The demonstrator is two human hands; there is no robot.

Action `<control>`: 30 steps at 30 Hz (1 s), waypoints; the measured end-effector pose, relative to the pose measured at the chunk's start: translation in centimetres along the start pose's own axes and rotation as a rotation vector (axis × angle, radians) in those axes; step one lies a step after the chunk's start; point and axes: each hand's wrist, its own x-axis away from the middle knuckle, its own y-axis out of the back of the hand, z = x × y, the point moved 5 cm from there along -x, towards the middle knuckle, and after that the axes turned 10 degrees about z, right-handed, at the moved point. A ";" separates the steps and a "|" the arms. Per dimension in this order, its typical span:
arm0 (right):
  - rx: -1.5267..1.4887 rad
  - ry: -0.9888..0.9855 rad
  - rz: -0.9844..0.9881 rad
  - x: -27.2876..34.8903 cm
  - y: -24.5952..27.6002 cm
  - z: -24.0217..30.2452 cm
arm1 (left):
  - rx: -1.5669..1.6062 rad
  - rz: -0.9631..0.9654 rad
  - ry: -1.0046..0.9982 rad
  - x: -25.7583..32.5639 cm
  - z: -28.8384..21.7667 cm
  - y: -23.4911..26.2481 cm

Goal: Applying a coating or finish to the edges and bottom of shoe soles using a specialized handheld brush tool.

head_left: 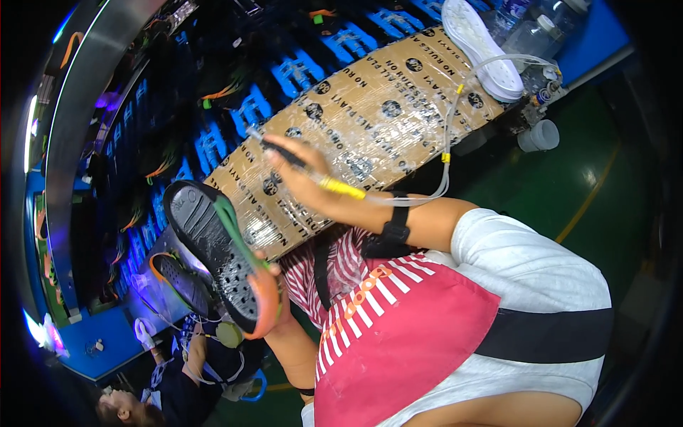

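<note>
My left hand [280, 302] grips a shoe sole [213, 245] at its edge, on the left of the view. The sole is black inside, with holes toward one end and a green-to-orange side wall. Wet, shiny patches show on its inner face. In my right hand [306, 174] is a dark pen-like applicator [284, 153] with a pale tip, held above the cardboard and apart from the sole. A yellow sleeve [341, 188] joins it to a clear tube [427, 201] running along my forearm.
Printed cardboard [348, 121] covers the bench before me. A white sole [487, 53] and clear bottles [544, 35] stand at its far right, above a white cup [538, 135]. Blue racks [295, 71] line the back. Another sole [181, 285] and a co-worker [181, 366] are at lower left.
</note>
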 end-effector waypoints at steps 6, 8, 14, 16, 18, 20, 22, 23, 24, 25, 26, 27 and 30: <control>0.133 0.166 0.123 -0.2 1.3 1.6 | 0.440 0.104 -0.111 1.5 -0.7 0.2; 0.176 0.315 0.187 0.1 0.6 2.2 | 0.499 0.117 -0.119 1.6 -0.6 0.2; 0.427 0.489 0.241 0.4 -0.2 3.8 | 0.532 0.091 -0.167 1.4 -0.3 -0.8; 0.463 0.553 0.276 0.6 -0.6 4.5 | 0.549 0.113 -0.152 1.4 0.0 -0.9; 0.539 0.573 0.407 1.8 -1.9 6.0 | 0.538 0.138 -0.124 1.7 0.5 -0.5; 0.535 0.567 0.538 2.8 -3.4 6.0 | 0.493 0.123 -0.090 2.3 1.1 0.8; 0.605 0.581 0.568 3.7 -4.0 6.2 | 0.430 0.037 -0.037 2.7 1.7 0.8; 0.672 0.595 0.601 3.9 -4.4 6.2 | 0.390 0.015 -0.015 3.5 1.9 2.0; 0.692 0.636 0.599 4.1 -4.6 6.0 | 0.372 0.019 0.002 3.8 1.9 2.5; 0.696 0.634 0.597 4.2 -4.6 5.8 | 0.375 0.020 0.006 3.7 1.9 2.3; 0.721 0.618 0.599 4.4 -4.7 5.6 | 0.339 -0.022 -0.008 3.6 1.9 2.1; 0.741 0.605 0.605 4.5 -4.8 5.5 | 0.302 -0.066 -0.026 3.6 1.9 2.0; 0.747 0.606 0.594 4.7 -4.8 5.7 | 0.256 0.041 -0.054 3.2 2.0 1.8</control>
